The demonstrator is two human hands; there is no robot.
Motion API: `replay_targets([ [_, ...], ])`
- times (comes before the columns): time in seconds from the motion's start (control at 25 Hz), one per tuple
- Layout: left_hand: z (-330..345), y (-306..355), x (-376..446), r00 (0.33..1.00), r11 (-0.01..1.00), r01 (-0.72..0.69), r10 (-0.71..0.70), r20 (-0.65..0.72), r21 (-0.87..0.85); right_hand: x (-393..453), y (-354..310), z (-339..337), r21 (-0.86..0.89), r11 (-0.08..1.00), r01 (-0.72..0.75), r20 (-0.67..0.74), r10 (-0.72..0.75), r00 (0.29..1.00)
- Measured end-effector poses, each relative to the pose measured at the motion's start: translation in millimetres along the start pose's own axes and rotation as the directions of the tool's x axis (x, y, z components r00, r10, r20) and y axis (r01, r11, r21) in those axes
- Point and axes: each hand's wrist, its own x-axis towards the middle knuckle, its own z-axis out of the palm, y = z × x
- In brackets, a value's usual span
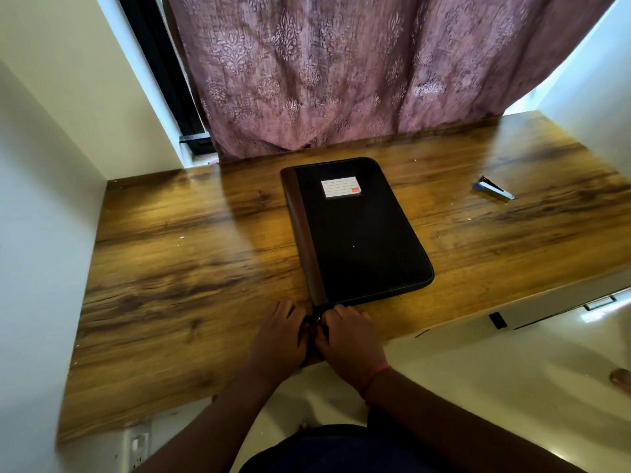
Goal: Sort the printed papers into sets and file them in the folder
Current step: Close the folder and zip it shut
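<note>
Daylight glare beside the curtain, glossy sheen on the desk, wide-angle bending and blur at edges

No words or numbers could be read anywhere. The black folder carried a white label near its top, ruled with faint blank lines, with a small red patch at its lower right corner; any print on that patch was too small to make out.

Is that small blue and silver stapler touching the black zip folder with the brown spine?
Apart. The head view shows the blue and silver stapler lying well right of the black zip folder, with bare wooden desk between them.
</note>
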Motion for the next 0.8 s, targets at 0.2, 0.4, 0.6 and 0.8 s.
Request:
replay_targets([
  [0.2, -0.5, -0.6, 1.4, 1.0, 1.0, -0.01, 0.01, 0.019, 0.006, 0.8, 3.5, 4.5, -0.001, 0.999, 0.037, -0.002, -0.037, 0.999],
  [0.4, -1.6, -0.2, 3.8, 1.0, 1.0, -0.005, 0.005, 0.018, -0.001, 4.0, 7.9, 0.8, 0.056, 0.998, 0.036, -0.031, -0.034, 0.999],
  [0.6, -1.3, 2.5, 5.9, 0.999, 0.999, 0.029, -0.029, 0.015, -0.039, 6.8, 15.5, -6.6, 0.142, 0.99, -0.003, -0.022, 0.006, 1.0],
  [0.8, 0.6, 2.5, 6.2, 0.998, 0.996, 0.069, -0.068, 0.015, -0.059, 8.3, 23.4, -10.4, 0.159, 0.987, -0.022, -0.004, 0.023, 1.0],
])
